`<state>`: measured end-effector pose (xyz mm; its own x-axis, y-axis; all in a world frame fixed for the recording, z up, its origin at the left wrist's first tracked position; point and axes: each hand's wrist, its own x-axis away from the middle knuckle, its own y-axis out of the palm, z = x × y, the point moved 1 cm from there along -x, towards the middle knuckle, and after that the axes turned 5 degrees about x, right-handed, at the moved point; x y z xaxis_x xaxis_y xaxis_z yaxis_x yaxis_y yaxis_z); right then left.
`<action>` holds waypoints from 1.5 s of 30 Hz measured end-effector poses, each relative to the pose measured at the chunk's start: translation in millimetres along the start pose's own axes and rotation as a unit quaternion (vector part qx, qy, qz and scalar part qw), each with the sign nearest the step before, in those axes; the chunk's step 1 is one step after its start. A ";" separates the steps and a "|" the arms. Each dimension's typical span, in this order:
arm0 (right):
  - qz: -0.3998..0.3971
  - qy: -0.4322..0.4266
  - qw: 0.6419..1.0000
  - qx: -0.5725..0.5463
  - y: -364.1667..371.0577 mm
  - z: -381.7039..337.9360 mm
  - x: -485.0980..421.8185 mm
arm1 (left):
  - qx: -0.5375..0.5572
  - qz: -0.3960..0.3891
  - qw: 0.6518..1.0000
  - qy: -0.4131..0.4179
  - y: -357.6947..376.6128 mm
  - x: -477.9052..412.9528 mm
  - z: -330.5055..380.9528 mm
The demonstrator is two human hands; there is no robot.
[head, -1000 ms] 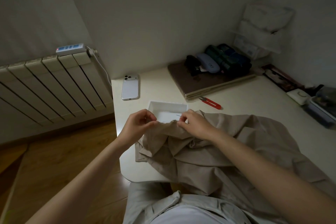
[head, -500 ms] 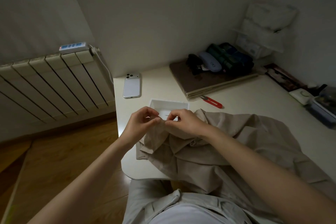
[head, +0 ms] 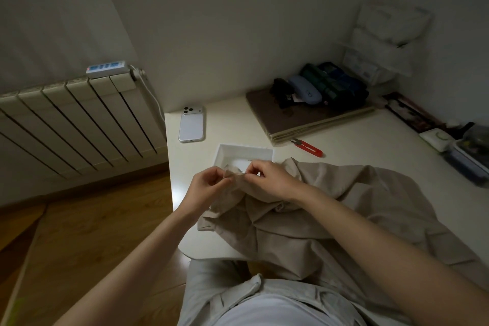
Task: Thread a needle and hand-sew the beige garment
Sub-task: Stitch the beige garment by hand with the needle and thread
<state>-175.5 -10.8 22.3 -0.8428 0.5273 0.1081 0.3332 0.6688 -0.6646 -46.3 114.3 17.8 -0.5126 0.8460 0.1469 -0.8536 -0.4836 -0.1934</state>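
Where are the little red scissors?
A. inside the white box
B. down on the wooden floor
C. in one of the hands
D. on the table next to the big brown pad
D: the red scissors lie flat on the white table, just in front of the brown pad.

Matt beige cloth garment (head: 317, 209)

Left hand (head: 209, 186) and right hand (head: 270, 180) pinch the beige garment (head: 333, 209).
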 end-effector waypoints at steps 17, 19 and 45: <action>-0.034 0.033 0.999 -0.005 8.4 -0.8 7.3 | 0.006 0.098 0.995 0.013 9.3 -2.0 5.3; -0.034 0.033 0.999 -0.002 7.9 -0.1 8.1 | 0.009 0.076 0.997 -0.025 9.5 -1.8 5.8; 0.004 -0.014 1.000 -0.002 8.6 -9.6 16.9 | -0.001 -0.051 0.997 -0.063 -5.3 -8.1 26.7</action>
<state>-182.9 8.9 25.5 -0.8519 0.5173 0.0822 0.3411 0.6671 -0.6623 -40.0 104.0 43.6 -0.4303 0.8560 0.2864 -0.9020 -0.3954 -0.1734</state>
